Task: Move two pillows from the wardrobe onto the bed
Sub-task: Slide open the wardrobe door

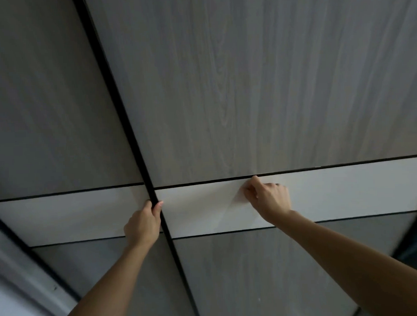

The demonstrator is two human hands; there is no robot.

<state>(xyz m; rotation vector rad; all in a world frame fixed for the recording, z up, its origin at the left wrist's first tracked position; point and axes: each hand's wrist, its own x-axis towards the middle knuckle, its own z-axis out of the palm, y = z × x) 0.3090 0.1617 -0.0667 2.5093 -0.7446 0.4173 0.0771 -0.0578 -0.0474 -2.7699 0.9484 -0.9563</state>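
The wardrobe fills the view with two sliding doors of grey wood grain [247, 85], each crossed by a white band [345, 191]. A black vertical edge strip [128, 118] runs between the doors. My left hand [142, 225] is wrapped around this strip at the height of the white band. My right hand [268, 198] rests with bent fingers on the white band of the right door, its fingertips at the thin black groove above. No pillow and no bed can be seen.
The left door panel [47, 104] lies behind the black strip. A pale wall or frame [15, 282] shows at the lower left. Something dark [416, 242] sits at the right edge.
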